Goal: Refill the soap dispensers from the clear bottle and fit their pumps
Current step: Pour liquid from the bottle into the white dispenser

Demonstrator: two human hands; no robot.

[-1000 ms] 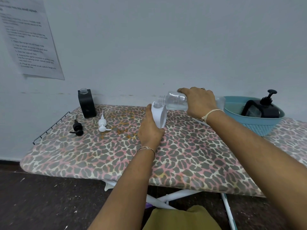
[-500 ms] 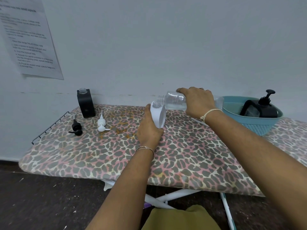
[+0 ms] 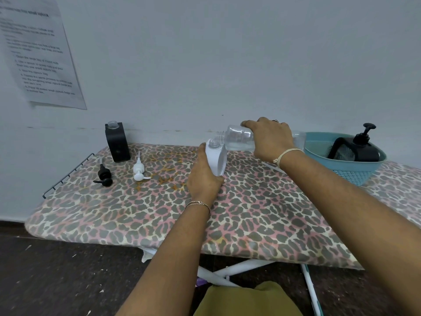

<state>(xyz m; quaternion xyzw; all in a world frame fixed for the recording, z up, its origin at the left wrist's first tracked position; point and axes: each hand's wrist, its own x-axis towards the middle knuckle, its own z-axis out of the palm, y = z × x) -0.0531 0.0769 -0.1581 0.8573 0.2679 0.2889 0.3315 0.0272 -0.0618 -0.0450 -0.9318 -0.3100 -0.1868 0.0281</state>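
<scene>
White dispenser [image 3: 216,159]: here's the pour. It is on the leopard-print ironing board [image 3: 250,213], tipped a little, with its open neck up.

Clear bottle [image 3: 239,137]: just right of the dispenser and above it, lying almost flat, its threaded mouth right at the dispenser's neck. Whether the two rims touch, I can't tell.

Left hand [image 3: 204,179]: wrapped round the dispenser's near side from low down, with the thumb [image 3: 201,149] running up its left edge. The other fingers are hidden behind the body.

Right hand [image 3: 271,140]: clamped over the top of the bottle's middle, wrist raised. Its fingers [image 3: 249,123] are curled round the barrel, and the index reaches out toward the shoulder.

Bottle handling: it looks like thin, see-through plastic, so probably light and easy to squash. A mid-barrel hold is sensible, but a hard squeeze could make it gush.

Dispenser handling: smooth, stiff-looking shell with a narrow neck. It is likely light and tippy while it is low on soap, so the low bracing grip suits it.

White pump [image 3: 139,171]: lying well left of the dispenser, not yet fitted.

Black pump [image 3: 104,176]: farther left, also loose.

Black dispenser [image 3: 117,142]: far left of the white one, against the wall, with its neck open.

Basket [image 3: 364,172]: well right of the dispenser, holding a dark bottle with its pump [image 3: 362,149] on.
</scene>
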